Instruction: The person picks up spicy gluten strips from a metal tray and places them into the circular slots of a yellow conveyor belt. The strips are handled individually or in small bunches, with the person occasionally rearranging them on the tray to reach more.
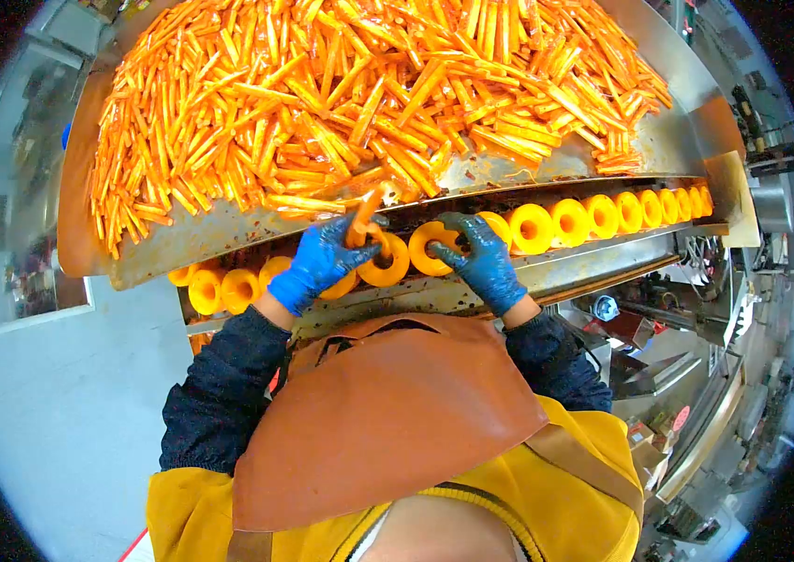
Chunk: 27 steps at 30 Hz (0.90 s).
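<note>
A large heap of shiny orange sticks (369,94) lies on a metal tray at the top of the head view. My left hand (322,258), in a blue glove, is closed around a short orange stick or small bunch of them (364,217), held upright beside the yellow funnel-shaped cups (397,260). My right hand (486,262), gloved in blue with dark smears, pinches the rim of another yellow cup (429,245), the thumb at its hole. What lies inside that cup is hidden.
A row of yellow cups (570,223) runs along the tray's near edge (219,239). Under it is a stained metal ledge (556,272). My brown apron (387,421) is close below. Machinery and boxes (645,445) stand to the right, pale floor (69,393) to the left.
</note>
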### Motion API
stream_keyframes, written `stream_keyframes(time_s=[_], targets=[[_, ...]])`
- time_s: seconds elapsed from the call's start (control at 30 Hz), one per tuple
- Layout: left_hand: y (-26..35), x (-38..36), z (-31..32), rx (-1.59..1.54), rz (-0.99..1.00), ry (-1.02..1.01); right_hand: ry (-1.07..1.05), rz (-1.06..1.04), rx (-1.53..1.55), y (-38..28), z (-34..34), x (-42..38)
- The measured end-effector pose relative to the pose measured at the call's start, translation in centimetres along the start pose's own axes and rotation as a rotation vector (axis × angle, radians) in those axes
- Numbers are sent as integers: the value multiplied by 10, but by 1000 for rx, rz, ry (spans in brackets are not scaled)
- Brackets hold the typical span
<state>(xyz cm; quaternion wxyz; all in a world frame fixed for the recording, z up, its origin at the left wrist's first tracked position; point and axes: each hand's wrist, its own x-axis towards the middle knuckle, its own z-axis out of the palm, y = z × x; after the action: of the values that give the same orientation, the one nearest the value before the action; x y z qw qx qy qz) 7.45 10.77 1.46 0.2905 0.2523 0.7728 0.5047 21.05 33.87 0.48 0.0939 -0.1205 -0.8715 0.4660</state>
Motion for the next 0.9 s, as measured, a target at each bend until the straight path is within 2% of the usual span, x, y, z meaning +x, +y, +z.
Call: stream_keyframes(time_s=[0.03,0.17,0.23,0.3,0.37,0.43,0.5,0.57,0.63,0.7,0.77,0.8,0.9], targets=[[18,-11,2,108,-20,-4,-8,-4,2,1,0,1],[23,-28,-1,76,-94,83,-24,-68,15,-2,-3,1],[-1,-36,-7,-198,-61,162,-14,-84,-13,-5,-3,-1],[-23,-42,-7,-216,-18,155,-46,-66,13,-1,4,-6],[-30,-53,-4,-369,-68,-33,-82,-51,37,-4,9,-7],[-30,-53,2,-334,-84,-55,-213,-16,43,-19,7,-5],[-25,-51,11,-321,-3,-31,-246,-14,-12,-13,14,-4],[-32,-49,12,-299,-57,-82,-313,-122,-4,-26,19,-2],[-33,-47,20,-258,-141,-29,-336,-162,-22,-35,36,0],[-22,-52,16,-188,-115,23,-371,-238,-53,-37,52,1],[-17,-53,8,59,-48,222,-364,-216,-151,-28,62,4],[-44,-54,3,33,-55,237,-361,-190,-162,-30,59,5],[-51,-59,-5,69,-54,219,-304,-229,-149,-35,44,11]])
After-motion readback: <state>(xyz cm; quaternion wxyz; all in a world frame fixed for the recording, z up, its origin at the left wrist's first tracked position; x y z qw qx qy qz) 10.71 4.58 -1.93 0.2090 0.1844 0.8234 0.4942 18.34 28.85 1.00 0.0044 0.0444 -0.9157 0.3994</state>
